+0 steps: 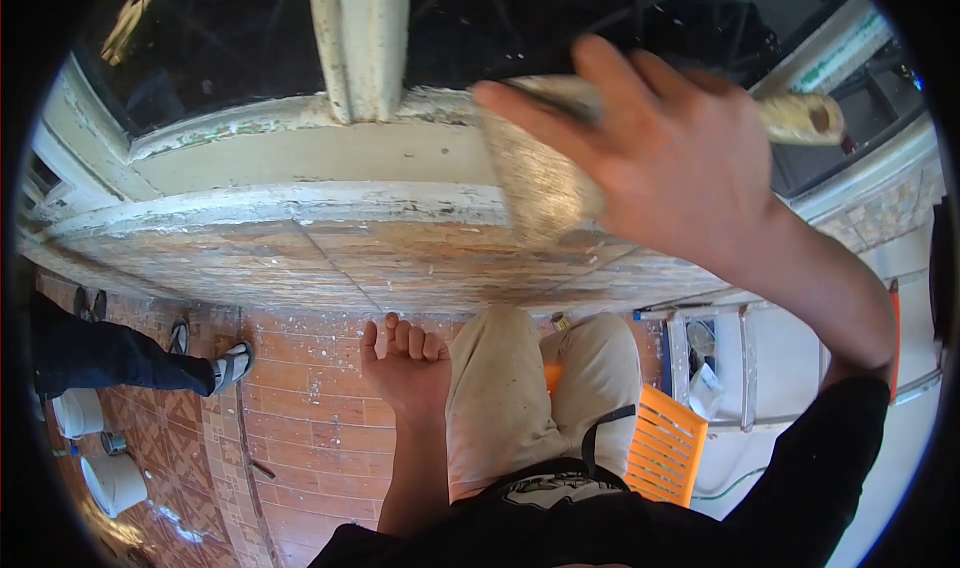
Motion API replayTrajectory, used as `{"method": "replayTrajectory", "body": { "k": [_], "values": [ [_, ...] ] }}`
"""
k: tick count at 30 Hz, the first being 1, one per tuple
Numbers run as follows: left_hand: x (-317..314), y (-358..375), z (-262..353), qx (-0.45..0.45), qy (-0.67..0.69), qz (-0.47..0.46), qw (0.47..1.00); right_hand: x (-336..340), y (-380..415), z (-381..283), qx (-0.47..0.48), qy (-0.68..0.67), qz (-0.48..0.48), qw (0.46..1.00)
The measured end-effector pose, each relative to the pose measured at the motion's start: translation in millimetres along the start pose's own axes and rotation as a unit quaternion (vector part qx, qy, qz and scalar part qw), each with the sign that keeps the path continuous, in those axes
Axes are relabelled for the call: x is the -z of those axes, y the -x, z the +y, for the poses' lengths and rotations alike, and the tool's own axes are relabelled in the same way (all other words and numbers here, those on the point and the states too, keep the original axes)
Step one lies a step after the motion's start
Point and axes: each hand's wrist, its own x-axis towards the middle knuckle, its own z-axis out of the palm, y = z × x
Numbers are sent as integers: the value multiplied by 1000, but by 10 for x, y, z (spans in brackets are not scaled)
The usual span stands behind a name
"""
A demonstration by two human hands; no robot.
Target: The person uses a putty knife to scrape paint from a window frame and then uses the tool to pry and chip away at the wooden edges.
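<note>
Note first, across the upper half of the frame, pale window framing (300, 158) with chipped paint along its edges; below, orange-brown floor tiles (310, 438) speckled with white flecks. At right of the frame, see what looks like a metal ladder (748, 368). At lower centre right, find an orange chair (665, 448), probably serving as a seat and so keeping the low framing within easy reach. At lower left, see white buckets (115, 483), well apart from the knees, perhaps to leave room for the legs. At upper right of centre, find a broad scraper (545, 173), gripped in the right hand (675, 153) with fingers (545, 128) closed near the blade and one stretched along it, likely for steering. Cannot tell about contact between blade and framing. Near centre, see the left hand (408, 368), palm up, half curled, holding nothing visible, apparently just resting clear.
</note>
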Motion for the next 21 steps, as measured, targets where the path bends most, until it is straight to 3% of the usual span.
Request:
{"method": "replayTrajectory", "body": {
  "k": [4, 8, 10, 12, 20, 21],
  "values": [
    [-30, -29, 48, 0, -1, -18, 1000, -46, 91, -15, -12, -13, 15, 1000],
    [-47, 2, 67, -16, 14, -29, 999, 13, 361, 144, -27, -40, -52, 997],
    [-22, -33, 18, 1, 5, -19, 1000, -20, 222, 65, -29, -47, -54, 997],
    [38, -32, -24, 24, -9, -4, 1000, -67, 5, -50, -13, -38, 6, 999],
    [22, -35, 109, -8, 4, -48, 999, -4, 340, 66, -33, -37, -55, 997],
    [9, -47, 65, -4, 4, -50, 999, 10, 233, -14, -40, 5, -28, 999]
  ]
}}
